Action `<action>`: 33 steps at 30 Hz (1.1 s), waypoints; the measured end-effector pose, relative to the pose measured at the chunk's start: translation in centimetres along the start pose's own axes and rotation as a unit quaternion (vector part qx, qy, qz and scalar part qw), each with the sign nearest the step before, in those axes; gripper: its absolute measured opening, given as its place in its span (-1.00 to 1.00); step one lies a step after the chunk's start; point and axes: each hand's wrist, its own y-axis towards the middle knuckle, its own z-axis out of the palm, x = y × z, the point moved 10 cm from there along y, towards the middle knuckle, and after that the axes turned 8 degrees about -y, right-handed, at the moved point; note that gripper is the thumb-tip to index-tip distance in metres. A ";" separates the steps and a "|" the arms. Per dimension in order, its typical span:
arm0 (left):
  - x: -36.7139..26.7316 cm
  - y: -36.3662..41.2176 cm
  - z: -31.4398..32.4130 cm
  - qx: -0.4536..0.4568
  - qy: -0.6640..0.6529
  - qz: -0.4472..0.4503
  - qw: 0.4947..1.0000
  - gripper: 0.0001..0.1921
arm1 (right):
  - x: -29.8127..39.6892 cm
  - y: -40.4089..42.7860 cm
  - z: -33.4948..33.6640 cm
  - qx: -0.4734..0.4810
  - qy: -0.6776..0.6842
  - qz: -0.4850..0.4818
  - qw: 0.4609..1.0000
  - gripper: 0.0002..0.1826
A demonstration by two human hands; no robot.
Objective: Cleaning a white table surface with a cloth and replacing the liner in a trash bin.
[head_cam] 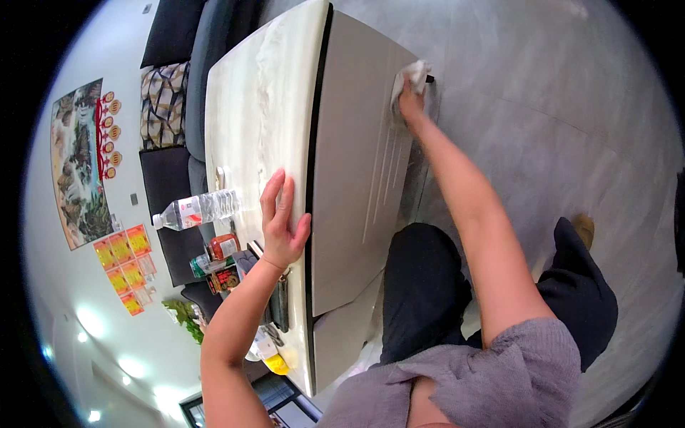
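My right hand (411,101) grips a crumpled white cloth (415,72), pressed to the grey side panel (358,107) of a coffee table near its lower corner, by a short black foot. The pale marble-patterned tabletop (251,101) has a dark band beneath its edge. On that top, close to the edge, rests my left hand (283,219) with fingers apart and nothing held. Beside it stands a clear plastic bottle (198,209) with a white cap. A jar with a red-orange content (223,247) and a green-tinted container (200,266) are near my left wrist.
Behind my left forearm, a dark box (225,281) and a yellow item (276,365) lie on the tabletop. A dark sofa (166,187) with a patterned cushion (163,107) runs along the far side. Grey tiled floor (524,107) extends beside the table; my bent knee (423,283) is close to the panel.
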 end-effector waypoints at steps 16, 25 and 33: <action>-2.9 3.2 2.4 0.037 0.062 -0.004 0.997 -0.25 | 14.9 -11.4 -4.9 -0.076 -0.072 -0.439 0.892 -0.20; -4.9 5.5 3.2 0.047 0.140 -0.173 0.974 -0.19 | 15.8 -6.4 -5.5 -0.095 -0.025 -0.349 0.932 -0.09; -3.1 4.2 2.1 0.024 0.058 -0.381 0.923 -0.26 | 21.0 -11.1 -2.8 0.096 -0.166 -0.485 0.853 -0.13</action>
